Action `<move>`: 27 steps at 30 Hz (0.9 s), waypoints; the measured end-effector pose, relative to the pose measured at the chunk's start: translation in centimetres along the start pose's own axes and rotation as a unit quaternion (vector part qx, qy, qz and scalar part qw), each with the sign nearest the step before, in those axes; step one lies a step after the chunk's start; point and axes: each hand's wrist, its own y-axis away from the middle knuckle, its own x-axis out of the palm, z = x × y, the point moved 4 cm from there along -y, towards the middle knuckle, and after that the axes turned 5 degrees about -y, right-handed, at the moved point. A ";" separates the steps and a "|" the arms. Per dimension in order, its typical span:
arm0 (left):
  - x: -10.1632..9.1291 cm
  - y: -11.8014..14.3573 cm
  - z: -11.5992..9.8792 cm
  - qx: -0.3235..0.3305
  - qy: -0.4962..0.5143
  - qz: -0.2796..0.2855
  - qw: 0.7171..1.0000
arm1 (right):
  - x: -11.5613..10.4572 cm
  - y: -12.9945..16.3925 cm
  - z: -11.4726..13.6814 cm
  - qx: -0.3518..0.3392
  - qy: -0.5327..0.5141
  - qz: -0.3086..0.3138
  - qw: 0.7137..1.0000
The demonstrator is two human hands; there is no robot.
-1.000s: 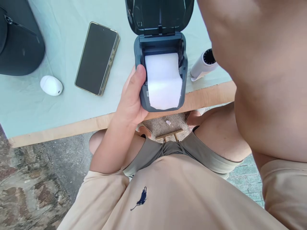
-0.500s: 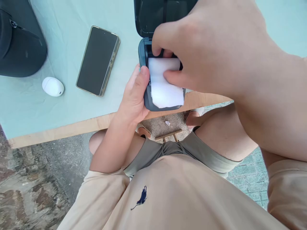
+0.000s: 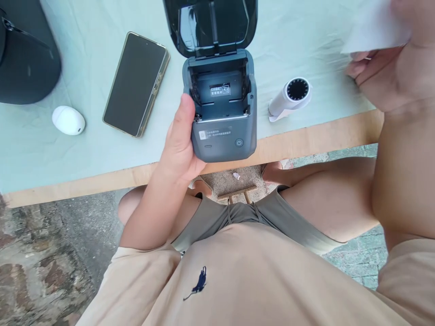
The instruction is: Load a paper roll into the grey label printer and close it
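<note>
Head view: my left hand point(image 3: 180, 145) grips the small label printer point(image 3: 220, 113) by its side at the table point(image 3: 299, 138) edge, lid up, bay empty. My right hand point(image 3: 390, 68) pinches the light, crushable paper roll point(image 3: 374, 27). Soft green cloth; paved floor below.
</note>
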 end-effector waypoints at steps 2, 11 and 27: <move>-0.2 0.0 0.0 0.015 -0.020 0.006 1.000 | 2.3 1.6 0.8 0.037 -0.083 0.018 0.996; 0.3 0.1 -0.2 -0.008 -0.023 0.003 1.000 | 2.3 3.1 3.3 -0.058 0.164 0.035 0.984; 0.3 0.3 -0.2 -0.006 -0.013 0.008 1.000 | 8.7 7.6 7.5 -0.127 0.374 0.057 0.917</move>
